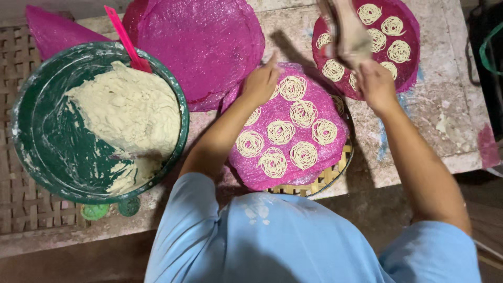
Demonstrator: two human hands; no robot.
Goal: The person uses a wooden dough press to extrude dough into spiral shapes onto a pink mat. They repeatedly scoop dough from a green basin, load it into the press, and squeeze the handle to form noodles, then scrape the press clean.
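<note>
1. Risk: the press (343, 31) in the right hand (374, 84) looks blurred and tilted over the far mat (406, 57); a jerky swing could drop a coil onto one of the coils (390, 25) already there and tangle the strands.
2. Risk: the near mat (314, 167) sits on a woven tray (330, 178) that overhangs the table (456, 120) edge at 6 o'clock. A hard push from the left hand (262, 81) could tip it.
3. Right hand: at 1 o'clock, fingers closed around the lower end of the press, held above the far mat.
4. Left hand: at 12 o'clock of the near mat, fingers loosely curled with one pointing up, resting on the mat's far rim; it holds nothing.
5. The two hands are apart.
6. A green bowl (36, 152) of dough (131, 112) with a pink scraper (123, 36) stands at 9 o'clock.
</note>
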